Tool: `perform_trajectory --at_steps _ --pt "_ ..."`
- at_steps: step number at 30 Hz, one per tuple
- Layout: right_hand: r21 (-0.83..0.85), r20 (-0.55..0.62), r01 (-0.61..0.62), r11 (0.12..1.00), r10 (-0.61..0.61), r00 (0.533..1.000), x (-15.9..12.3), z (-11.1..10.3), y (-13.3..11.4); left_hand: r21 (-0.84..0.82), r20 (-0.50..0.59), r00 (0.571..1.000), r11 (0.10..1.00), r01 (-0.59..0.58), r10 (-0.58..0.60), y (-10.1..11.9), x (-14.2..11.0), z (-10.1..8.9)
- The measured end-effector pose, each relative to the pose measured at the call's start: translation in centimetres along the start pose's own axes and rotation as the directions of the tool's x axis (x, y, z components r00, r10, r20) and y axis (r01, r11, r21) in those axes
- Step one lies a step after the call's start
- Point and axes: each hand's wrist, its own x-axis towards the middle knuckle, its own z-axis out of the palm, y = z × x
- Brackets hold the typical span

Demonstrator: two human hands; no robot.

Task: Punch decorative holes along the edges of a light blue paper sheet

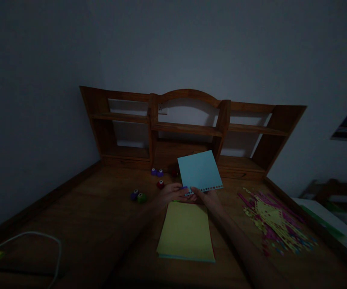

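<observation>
My right hand [205, 196] is closed on the lower edge of a light blue paper sheet [199, 170], its thumb on top. The sheet is tilted up and has a row of dark holes or spots along that edge. My left hand [173, 192] is closed at the sheet's lower left corner, around a small purple object [183, 188] that its fingers mostly hide. Beneath both hands lies a stack of yellow and blue paper [187, 230], with something green at its top edge.
Small purple, green and red pieces with white round tops [142, 197] stand left of the hands. Cut strips of yellow and pink paper [271, 216] are heaped at right. A wooden shelf unit [188, 129] backs the desk. A white cable [37, 233] loops at front left.
</observation>
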Motion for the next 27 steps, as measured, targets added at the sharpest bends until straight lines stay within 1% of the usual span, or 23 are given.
perform_trajectory --at_steps 5,10,16,22,27 --pt "0.007 0.014 -0.017 1.0 0.017 1.0 0.0 0.0 0.1 0.023 -0.028 1.0 1.0 0.003 -0.002 0.2 -0.1 0.4" --pt "0.016 0.011 -0.072 0.997 0.071 0.997 -0.2 0.1 -0.1 0.048 -0.048 0.996 0.996 -0.072 0.074 0.1 -0.5 0.6" --pt "0.009 0.038 -0.08 0.997 0.08 0.996 -0.3 0.2 -0.1 0.084 -0.059 0.992 0.991 -0.104 0.109 0.3 -0.6 0.6" --pt "0.001 0.002 -0.026 1.0 0.026 1.0 -0.4 0.4 -0.4 0.1 -0.032 0.994 0.99 -0.098 0.101 0.0 -0.3 0.4" --pt "0.003 0.024 -0.006 1.0 0.005 1.0 -0.4 0.5 -0.1 0.106 -0.046 0.993 0.989 -0.102 0.107 -0.7 0.0 0.1"
